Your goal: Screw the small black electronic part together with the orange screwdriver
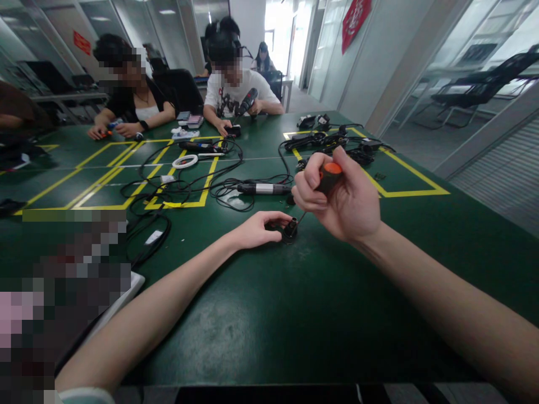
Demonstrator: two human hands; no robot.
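In my right hand point(343, 196) is a screwdriver point(330, 175) with a dark handle and an orange end, its thin shaft slanting down to the left. The shaft's lower end comes close to a small black round part point(289, 231) on the green table; whether they touch I cannot tell. My left hand point(263, 230) rests on the table, thumb and fingers curved around that part's left side and closed on it. A small upright tube stands up from the part.
A grey-black cylindrical tool point(265, 189) lies behind my hands among looping black cables point(223, 188). Yellow tape point(415, 194) marks areas of the green table point(236, 314). A white tape ring point(185, 161) lies farther back. Across the table, a person point(242, 84) holds a power drill point(248, 102).
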